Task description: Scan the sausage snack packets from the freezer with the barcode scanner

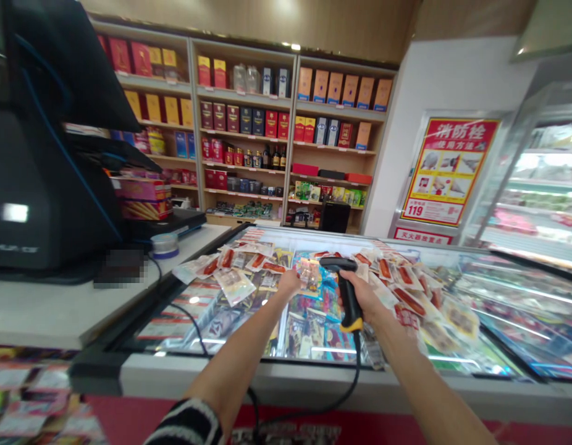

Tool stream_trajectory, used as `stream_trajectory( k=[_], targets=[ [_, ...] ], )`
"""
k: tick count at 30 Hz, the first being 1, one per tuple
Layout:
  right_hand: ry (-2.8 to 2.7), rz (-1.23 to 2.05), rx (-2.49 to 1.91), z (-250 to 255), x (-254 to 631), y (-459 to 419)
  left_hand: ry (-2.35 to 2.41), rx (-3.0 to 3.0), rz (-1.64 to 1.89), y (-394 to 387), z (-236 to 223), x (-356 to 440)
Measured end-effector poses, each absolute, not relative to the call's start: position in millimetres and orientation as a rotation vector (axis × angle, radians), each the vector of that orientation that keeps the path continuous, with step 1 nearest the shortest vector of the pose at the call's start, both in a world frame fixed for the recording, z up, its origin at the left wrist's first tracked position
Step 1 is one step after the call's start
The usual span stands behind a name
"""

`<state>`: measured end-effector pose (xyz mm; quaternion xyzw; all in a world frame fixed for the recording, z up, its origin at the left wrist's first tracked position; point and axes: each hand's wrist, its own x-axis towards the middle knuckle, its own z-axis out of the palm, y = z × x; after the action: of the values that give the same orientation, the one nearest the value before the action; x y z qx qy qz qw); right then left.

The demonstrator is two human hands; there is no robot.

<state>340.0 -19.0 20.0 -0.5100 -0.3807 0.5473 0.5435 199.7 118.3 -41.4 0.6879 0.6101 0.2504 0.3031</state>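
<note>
My right hand (362, 293) is wrapped round the grip of a black and yellow barcode scanner (348, 303), its head pointing left and its cord hanging down. Just left of the scanner head, my left hand (290, 282) grips the edge of a small clear food packet (309, 273); its contents are hard to make out. Both hands are above the glass top of a chest freezer (286, 369). Sealed packs of reddish sausage (409, 301) are piled to the right of the scanner. More sealed packs (235, 285) lie on the glass at the left.
A counter (40, 315) at the left carries a black cash register (49, 185) and a roll of tape (165, 245). The scanner cord (314, 411) loops across the freezer front. Behind stand shelves of boxes (244, 120); at the right is a lit display fridge (540, 179).
</note>
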Motion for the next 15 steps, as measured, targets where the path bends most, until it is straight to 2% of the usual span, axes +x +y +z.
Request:
stream_trajectory(
  k=[15],
  targets=[
    [-0.916, 1.369, -1.124, 22.3, 330.6, -12.9, 1.649, 1.822, 0.801, 124.6, -31.3, 168.6]
  ],
)
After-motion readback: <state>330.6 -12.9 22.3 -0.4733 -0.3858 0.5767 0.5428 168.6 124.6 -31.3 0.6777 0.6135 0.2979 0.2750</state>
